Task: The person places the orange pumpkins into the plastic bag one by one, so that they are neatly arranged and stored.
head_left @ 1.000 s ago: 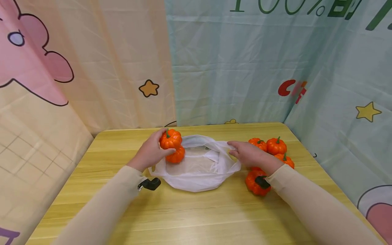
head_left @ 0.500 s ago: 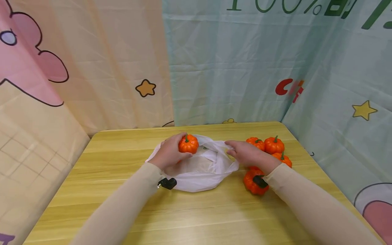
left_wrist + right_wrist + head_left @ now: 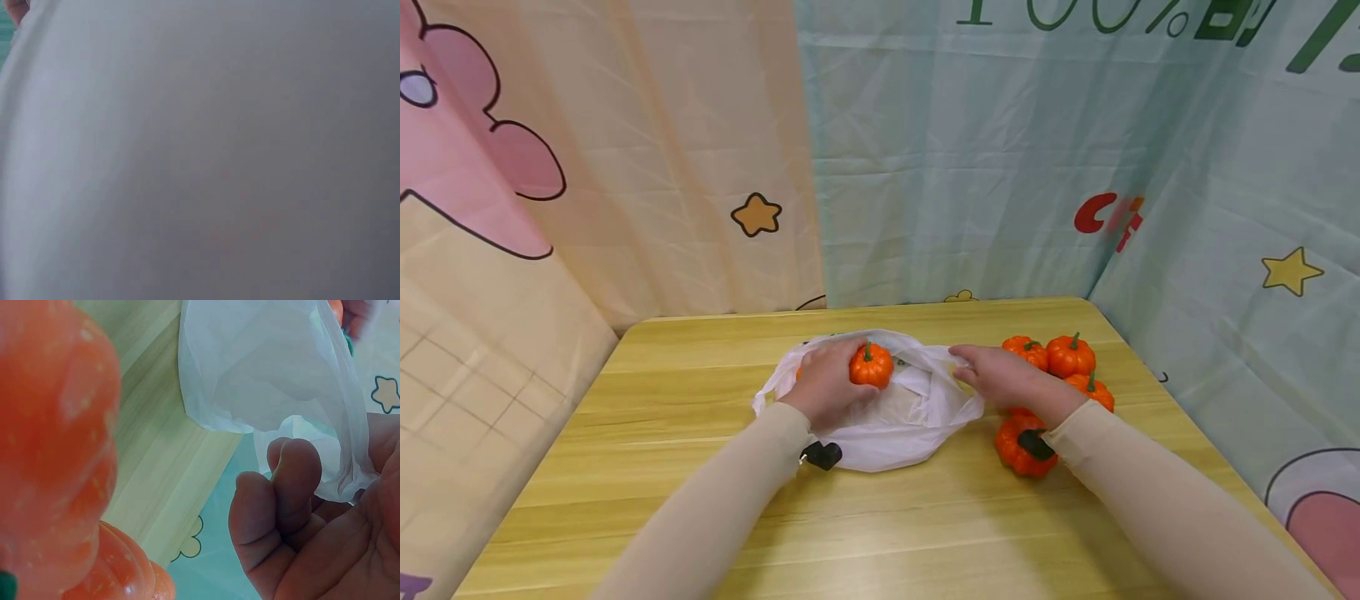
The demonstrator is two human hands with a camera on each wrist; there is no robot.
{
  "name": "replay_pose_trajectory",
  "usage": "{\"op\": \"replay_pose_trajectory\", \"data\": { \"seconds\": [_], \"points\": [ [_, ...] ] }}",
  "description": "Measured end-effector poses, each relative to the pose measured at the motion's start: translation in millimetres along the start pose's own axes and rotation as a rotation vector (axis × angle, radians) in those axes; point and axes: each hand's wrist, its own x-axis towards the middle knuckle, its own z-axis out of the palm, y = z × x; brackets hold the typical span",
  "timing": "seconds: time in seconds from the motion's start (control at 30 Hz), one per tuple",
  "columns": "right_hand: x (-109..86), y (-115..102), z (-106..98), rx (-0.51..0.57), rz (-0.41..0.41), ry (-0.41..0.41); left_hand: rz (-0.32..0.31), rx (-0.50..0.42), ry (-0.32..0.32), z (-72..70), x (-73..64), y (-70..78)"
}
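In the head view my left hand [image 3: 829,382] grips a small orange pumpkin [image 3: 872,365] with a green stem, down within the mouth of a white plastic bag [image 3: 880,450]. A sliver of another pumpkin [image 3: 798,372] shows left of that hand. My right hand [image 3: 1011,382] pinches the bag's right rim; the right wrist view shows the bag's gathered edge [image 3: 350,484] between thumb and fingers, the other fingers curled. Blurred white bag [image 3: 200,150] fills nearly the whole left wrist view, hiding the left hand's grip there.
Several orange pumpkins [image 3: 1071,356] stand right of the bag, partly behind the right forearm; one pumpkin [image 3: 1024,446] sits beneath the right wrist. The wooden table [image 3: 880,533] meets printed curtains [image 3: 955,167] at the back and sides.
The left hand has carried its pumpkin rightward from the bag's left edge, then lowered it into the bag's mouth. My right hand keeps its hold on the rim.
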Motion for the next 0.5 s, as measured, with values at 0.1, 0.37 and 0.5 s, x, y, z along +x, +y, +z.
{"op": "replay_pose_trajectory", "data": {
  "seconds": [0.1, 0.37, 0.5],
  "points": [
    [-0.5, 0, 0, -0.002, 0.002, -0.002, -0.009, 0.015, 0.003, 1.6, -1.2, 0.3],
    [-0.6, 0, 0, -0.009, 0.003, -0.003, -0.02, 0.091, 0.011, 8.6, 0.4, -0.4],
    [0.0, 1, 1, -0.01, 0.007, -0.004, -0.012, 0.142, 0.025, 14.4, 2.4, -2.6]
  ]
}}
